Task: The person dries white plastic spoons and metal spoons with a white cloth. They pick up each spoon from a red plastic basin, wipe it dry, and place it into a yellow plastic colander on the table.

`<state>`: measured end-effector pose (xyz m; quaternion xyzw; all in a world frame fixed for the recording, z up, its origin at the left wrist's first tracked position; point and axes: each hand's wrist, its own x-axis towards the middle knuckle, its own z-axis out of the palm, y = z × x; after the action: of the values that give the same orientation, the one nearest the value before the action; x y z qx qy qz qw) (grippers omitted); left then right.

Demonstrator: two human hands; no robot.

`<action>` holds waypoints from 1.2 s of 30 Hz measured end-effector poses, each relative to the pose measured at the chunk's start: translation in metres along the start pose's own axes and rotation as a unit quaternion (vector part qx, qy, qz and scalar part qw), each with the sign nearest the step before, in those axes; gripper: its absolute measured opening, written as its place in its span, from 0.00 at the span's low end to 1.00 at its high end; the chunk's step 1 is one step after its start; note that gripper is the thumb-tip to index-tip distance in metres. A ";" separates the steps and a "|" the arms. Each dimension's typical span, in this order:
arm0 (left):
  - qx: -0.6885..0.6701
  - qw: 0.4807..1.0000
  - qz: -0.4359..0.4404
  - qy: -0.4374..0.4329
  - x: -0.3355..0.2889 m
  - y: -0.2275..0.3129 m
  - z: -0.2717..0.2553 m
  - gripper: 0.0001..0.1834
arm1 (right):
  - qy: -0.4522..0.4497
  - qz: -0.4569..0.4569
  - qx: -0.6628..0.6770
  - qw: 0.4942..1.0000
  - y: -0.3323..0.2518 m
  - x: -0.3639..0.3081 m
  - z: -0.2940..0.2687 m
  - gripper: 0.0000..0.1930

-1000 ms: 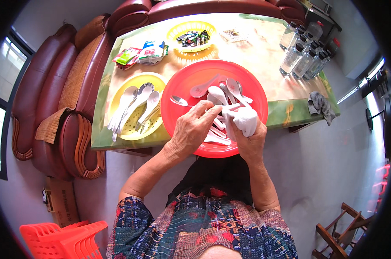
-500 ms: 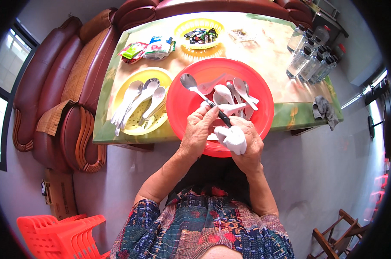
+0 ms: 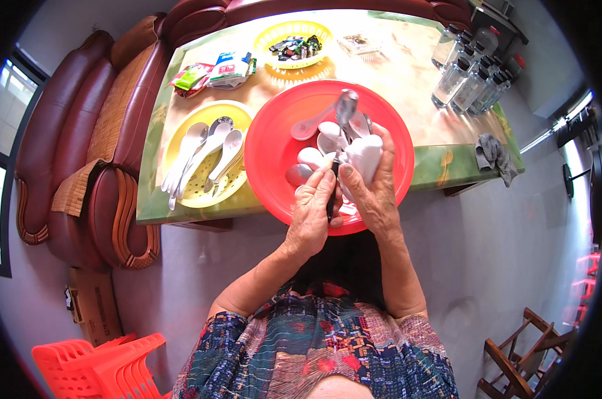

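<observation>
Over the red basin (image 3: 264,143), my left hand (image 3: 311,207) is closed round the black handle of a metal spoon (image 3: 346,106), whose bowl points away from me. My right hand (image 3: 379,193) holds a bunched white cloth (image 3: 365,158) close to the spoon's neck, thumb pressed toward it. Several white soup spoons (image 3: 311,126) and a metal spoon bowl (image 3: 298,175) lie in the basin, partly hidden by my hands. To its left, a yellow perforated basket (image 3: 208,110) holds several white spoons (image 3: 218,143) with their handles toward me.
Farther back are a yellow basket (image 3: 264,45) of small dark packets, colourful packages (image 3: 231,70) and a clear container (image 3: 359,44). Several clear bottles with black caps (image 3: 449,83) stand at the far right. A grey cloth (image 3: 494,159) hangs over the table's right edge.
The spoon has swung from pointing up-left to pointing nearly straight away from me. My right hand has moved the white cloth up from the handle's end to beside the spoon's neck.
</observation>
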<state>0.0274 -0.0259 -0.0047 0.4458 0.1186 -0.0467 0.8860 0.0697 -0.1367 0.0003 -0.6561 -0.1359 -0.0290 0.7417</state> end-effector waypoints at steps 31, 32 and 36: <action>0.079 0.996 0.002 -0.047 -0.010 0.003 -0.003 0.21 | 0.092 -0.198 -0.461 0.860 0.004 0.037 -0.007 0.14; 0.075 0.996 0.007 -0.049 -0.009 0.002 -0.004 0.21 | 0.064 -0.182 -0.434 0.880 0.002 0.033 -0.007 0.14; 0.043 0.998 0.005 -0.042 -0.009 0.001 -0.006 0.19 | -0.044 -0.158 -0.340 0.926 -0.008 0.019 -0.011 0.13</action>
<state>0.0184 -0.0205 -0.0048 0.4813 0.0765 -0.0659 0.8707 0.0879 -0.1456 0.0116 -0.8395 -0.2521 -0.1613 0.4535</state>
